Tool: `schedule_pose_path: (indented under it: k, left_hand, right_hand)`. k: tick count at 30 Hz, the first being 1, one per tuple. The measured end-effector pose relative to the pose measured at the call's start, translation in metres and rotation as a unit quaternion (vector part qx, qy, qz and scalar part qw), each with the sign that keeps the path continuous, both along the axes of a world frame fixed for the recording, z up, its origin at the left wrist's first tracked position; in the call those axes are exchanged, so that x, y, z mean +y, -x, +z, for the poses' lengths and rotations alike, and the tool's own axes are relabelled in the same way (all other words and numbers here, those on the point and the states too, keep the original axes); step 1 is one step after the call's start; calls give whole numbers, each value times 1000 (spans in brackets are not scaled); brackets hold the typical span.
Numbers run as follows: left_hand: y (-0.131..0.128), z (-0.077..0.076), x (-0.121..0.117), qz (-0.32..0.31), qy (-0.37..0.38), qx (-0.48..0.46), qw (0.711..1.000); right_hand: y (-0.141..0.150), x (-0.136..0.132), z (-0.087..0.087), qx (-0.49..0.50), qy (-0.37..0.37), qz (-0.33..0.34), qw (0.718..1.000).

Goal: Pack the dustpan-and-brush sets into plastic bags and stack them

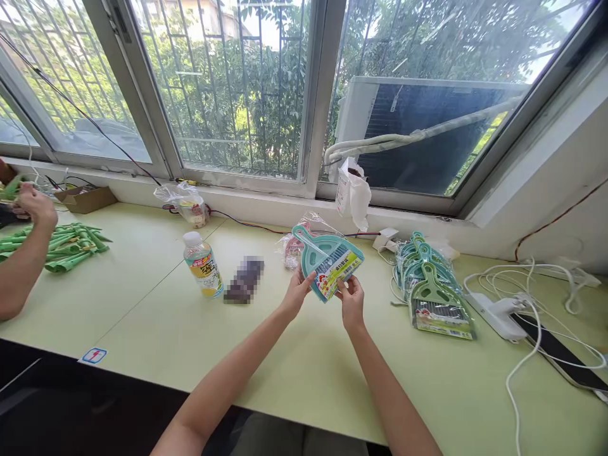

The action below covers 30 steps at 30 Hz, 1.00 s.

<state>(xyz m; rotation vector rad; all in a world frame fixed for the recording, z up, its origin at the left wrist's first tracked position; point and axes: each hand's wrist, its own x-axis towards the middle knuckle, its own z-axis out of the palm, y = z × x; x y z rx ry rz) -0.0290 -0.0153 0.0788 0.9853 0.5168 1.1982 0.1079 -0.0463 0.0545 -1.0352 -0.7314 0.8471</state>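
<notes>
A teal dustpan and brush set (320,253) with a printed label is held up above the table between my two hands, its handle pointing to the upper left. My left hand (298,292) grips its lower left edge, thumb on the front. At the lower right edge, my right hand (351,300) pinches it by the label. Behind the set, partly hidden by it, lies a pink item in clear wrap (291,252). To the right rests a row of wrapped dustpan sets, teal ones (422,261) behind and a green one (439,304) in front.
A drink bottle (203,266) and a blurred dark object (244,280) stand left of my hands. Far left, another person's hand (35,204) is over green pieces (71,247). A power strip (496,315), white cables and a phone (560,351) lie at right.
</notes>
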Motion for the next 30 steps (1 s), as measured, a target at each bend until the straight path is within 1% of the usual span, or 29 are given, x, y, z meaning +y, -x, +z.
schedule_pose_path:
  k: [2, 5, 8, 10, 12, 14, 16, 18, 22, 25, 27, 30]
  left_hand:
    - [-6, -3, 2, 20, 1, 6, 1000]
    - [-9, -6, 4, 65, -7, 18, 998]
    - [-9, -8, 1, 72, -4, 53, 996]
    - [-10, -9, -2, 75, -24, 64, 995]
    - [-13, -11, -4, 87, -65, 61, 992]
    - [-15, -14, -4, 103, -93, 56, 989]
    - [-16, -17, -3, 109, -98, 56, 988]
    - [-16, -19, -1, 110, -102, 54, 987]
    - [-14, -15, -3, 100, -118, 47, 987]
    - [-13, -11, -6, 83, -116, 34, 989]
    - [-12, -9, -8, 78, -115, 27, 990]
    - [-9, -8, -8, 81, -111, 23, 990]
  right_hand:
    - [0, 0, 1, -13, 11, -6, 1000]
    - [-3, 0, 3, -32, 30, 6, 999]
    - [-6, 1, 4, -36, 26, 30, 999]
    - [-8, 2, 2, -29, 23, 40, 999]
    - [-9, 3, 0, -31, 29, 47, 998]
    - [-10, 3, -2, -40, 31, 30, 998]
    - [-9, 3, -2, -37, 15, -4, 999]
    - [-7, 1, 1, -15, -11, -27, 999]
    - [-4, -2, 9, 67, -59, -20, 996]
    - [-6, -2, 13, 107, -66, -22, 992]
    - [-11, -1, 14, 92, -47, 5, 995]
    - [-18, 0, 13, 55, -8, 74, 996]
